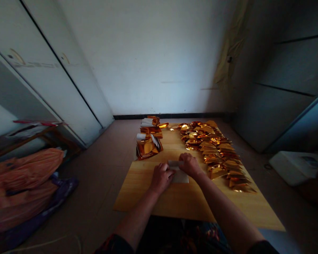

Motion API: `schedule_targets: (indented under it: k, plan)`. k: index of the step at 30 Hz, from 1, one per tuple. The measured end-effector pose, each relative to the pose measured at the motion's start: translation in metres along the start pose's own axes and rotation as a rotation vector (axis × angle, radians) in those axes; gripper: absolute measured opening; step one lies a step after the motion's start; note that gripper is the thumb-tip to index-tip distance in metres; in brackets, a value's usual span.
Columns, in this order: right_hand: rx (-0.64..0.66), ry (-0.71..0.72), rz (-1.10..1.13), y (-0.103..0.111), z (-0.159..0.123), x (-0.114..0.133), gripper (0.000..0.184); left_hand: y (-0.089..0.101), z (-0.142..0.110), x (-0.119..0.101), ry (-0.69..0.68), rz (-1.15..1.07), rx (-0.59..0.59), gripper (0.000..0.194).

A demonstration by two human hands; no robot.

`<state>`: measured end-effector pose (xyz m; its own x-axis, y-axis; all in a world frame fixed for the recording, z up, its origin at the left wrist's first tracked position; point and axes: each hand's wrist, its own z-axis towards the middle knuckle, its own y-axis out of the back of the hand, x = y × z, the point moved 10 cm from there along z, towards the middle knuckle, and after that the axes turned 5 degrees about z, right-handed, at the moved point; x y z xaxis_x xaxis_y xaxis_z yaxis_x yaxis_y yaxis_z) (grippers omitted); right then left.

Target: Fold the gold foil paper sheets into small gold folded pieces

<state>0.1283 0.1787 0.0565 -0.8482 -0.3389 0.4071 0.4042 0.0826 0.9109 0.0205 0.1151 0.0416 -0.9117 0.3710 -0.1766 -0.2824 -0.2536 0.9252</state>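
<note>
A pale sheet of paper (181, 177) lies on the wooden board in front of me, its far part rolled or folded over. My left hand (162, 175) is closed on the left end of the rolled part. My right hand (190, 164) grips its right end, fingers curled round the edge. To the right of my hands lie rows of folded gold foil paper pieces (217, 151). Beyond my left hand is a stack of gold foil sheets (149, 147), some showing a white back.
The wooden board (140, 192) is low, with a tiled floor around it. More foil sheets (151, 132) lie at its far left. Orange plastic bags (29, 173) are on the left, a white box (294, 165) on the right. Cabinets (60, 70) stand along the left wall.
</note>
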Motion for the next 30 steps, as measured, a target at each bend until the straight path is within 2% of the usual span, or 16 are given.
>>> schedule_targets:
  k: [6, 9, 17, 24, 30]
  plan:
    - [0.003, 0.24, -0.063, -0.012, -0.025, 0.02, 0.021, 0.003, 0.0, -0.004, 0.004, 0.04, 0.029, 0.016]
    - [0.014, 0.311, -0.139, -0.019, -0.035, 0.025, 0.025, 0.003, 0.0, -0.005, 0.003, 0.065, 0.041, 0.015]
    - [0.027, 0.311, -0.191, -0.022, -0.04, 0.026, 0.027, 0.011, -0.003, -0.007, 0.025, 0.12, -0.008, 0.006]
    - [0.02, 0.335, -0.237, -0.024, -0.041, 0.026, 0.026, 0.018, -0.006, -0.018, -0.062, 0.168, -0.068, 0.037]
    - [0.007, 0.363, -0.236, -0.023, -0.042, 0.03, 0.024, 0.014, -0.004, -0.02, -0.062, 0.204, -0.02, 0.025]
